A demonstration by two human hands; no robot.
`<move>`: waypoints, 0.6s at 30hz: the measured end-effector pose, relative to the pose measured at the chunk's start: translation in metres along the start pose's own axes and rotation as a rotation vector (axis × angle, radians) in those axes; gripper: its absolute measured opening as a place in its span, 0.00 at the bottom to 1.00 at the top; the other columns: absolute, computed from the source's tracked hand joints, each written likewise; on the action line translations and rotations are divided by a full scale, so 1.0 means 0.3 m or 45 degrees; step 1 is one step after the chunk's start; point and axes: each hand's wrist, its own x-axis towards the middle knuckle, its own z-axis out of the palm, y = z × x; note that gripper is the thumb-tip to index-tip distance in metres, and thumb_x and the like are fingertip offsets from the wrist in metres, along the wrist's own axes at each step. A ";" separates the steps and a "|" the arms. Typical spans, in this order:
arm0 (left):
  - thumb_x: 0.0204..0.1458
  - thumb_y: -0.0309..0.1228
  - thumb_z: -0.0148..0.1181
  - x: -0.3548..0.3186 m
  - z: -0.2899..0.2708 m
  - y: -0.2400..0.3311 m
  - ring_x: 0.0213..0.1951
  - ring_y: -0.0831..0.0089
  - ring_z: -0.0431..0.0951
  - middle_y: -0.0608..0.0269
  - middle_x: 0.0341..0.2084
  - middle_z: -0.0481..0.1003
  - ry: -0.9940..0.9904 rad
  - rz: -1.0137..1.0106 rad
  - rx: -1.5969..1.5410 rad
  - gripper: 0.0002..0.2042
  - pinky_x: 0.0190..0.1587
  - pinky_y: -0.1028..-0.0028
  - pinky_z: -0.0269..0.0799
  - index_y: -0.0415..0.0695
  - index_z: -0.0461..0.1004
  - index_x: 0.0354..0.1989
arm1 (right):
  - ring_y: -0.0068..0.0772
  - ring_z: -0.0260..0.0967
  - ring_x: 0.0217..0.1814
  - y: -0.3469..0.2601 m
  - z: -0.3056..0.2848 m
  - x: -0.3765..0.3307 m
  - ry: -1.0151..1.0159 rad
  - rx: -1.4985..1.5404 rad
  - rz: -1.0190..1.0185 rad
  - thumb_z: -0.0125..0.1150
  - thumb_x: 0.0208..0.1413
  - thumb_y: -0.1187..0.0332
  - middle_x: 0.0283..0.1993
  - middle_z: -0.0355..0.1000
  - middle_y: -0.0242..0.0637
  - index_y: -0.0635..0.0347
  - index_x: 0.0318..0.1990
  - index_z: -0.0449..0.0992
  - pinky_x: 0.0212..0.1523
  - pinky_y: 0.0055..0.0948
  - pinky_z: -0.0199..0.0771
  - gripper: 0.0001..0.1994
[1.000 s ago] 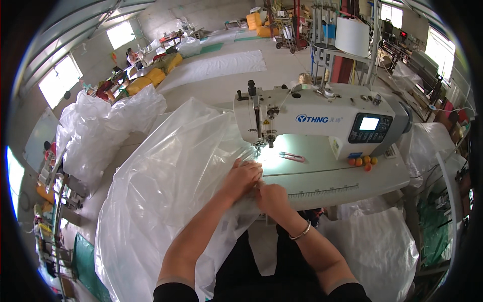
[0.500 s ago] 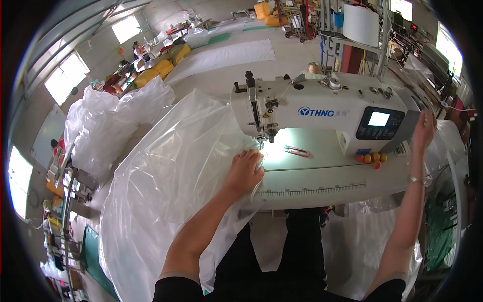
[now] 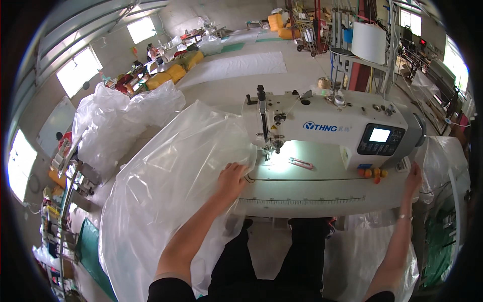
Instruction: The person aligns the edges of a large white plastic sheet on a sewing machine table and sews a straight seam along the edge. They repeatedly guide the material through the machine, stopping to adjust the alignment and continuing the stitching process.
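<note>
Plastic sheeting [image 3: 166, 201], clear and bulky, lies under our left hand [image 3: 232, 177], which presses flat on its edge at the front of the sewing table [image 3: 302, 194], fingers spread and not clamped. A second ago both our hands met on that edge just before the needle; now they are well apart. Our right hand [image 3: 413, 177] has swung out to the far right end of the table, beside the round coloured buttons [image 3: 372, 173] below the machine's screen; it touches the table edge there, and we cannot tell whether it grips anything. We judge the sheet is now held by one hand alone, so it may slip, while the right hand sees to the machine's end.

Counting outward: two hands, one sheet under the left, one white sewing machine [image 3: 332, 128] just beyond both, with one lit screen [image 3: 379, 135]. One small pair of snips [image 3: 301, 162] lies on the table between our hands. One white thread cone [image 3: 369, 42] stands beyond the machine. Left of our left hand, a heap of plastic bags [image 3: 123, 118] rises; more plastic hangs near the right hand.
</note>
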 end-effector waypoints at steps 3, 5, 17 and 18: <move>0.42 0.24 0.55 -0.131 -0.068 -0.007 0.48 0.57 0.71 0.56 0.43 0.72 -0.139 0.019 0.030 0.21 0.50 0.59 0.68 0.45 0.73 0.48 | 0.42 0.75 0.41 -0.543 -0.105 -0.289 -0.237 0.240 -0.167 0.54 0.60 0.66 0.39 0.77 0.43 0.59 0.43 0.78 0.44 0.34 0.72 0.10; 0.41 0.24 0.55 -0.222 -0.140 0.076 0.47 0.56 0.71 0.55 0.42 0.72 -0.262 0.053 0.034 0.21 0.49 0.59 0.69 0.45 0.73 0.49 | 0.44 0.73 0.43 -0.762 -0.143 -0.459 -0.520 0.471 -0.378 0.57 0.55 0.70 0.41 0.75 0.43 0.59 0.44 0.77 0.45 0.37 0.73 0.10; 0.48 0.30 0.60 -0.303 -0.224 0.203 0.42 0.52 0.74 0.53 0.41 0.72 -0.285 0.247 -0.336 0.18 0.44 0.61 0.71 0.41 0.73 0.49 | 0.43 0.54 0.70 -1.307 -0.007 -1.025 -1.116 0.603 -1.227 0.55 0.48 0.72 0.64 0.62 0.41 0.57 0.56 0.70 0.64 0.52 0.54 0.23; 0.48 0.30 0.60 -0.241 -0.192 0.172 0.43 0.51 0.73 0.53 0.42 0.72 -0.075 0.301 -0.331 0.18 0.45 0.60 0.70 0.40 0.73 0.49 | 0.43 0.54 0.70 -1.299 -0.012 -1.026 -1.126 0.571 -1.211 0.54 0.49 0.73 0.64 0.62 0.41 0.58 0.55 0.70 0.65 0.52 0.54 0.22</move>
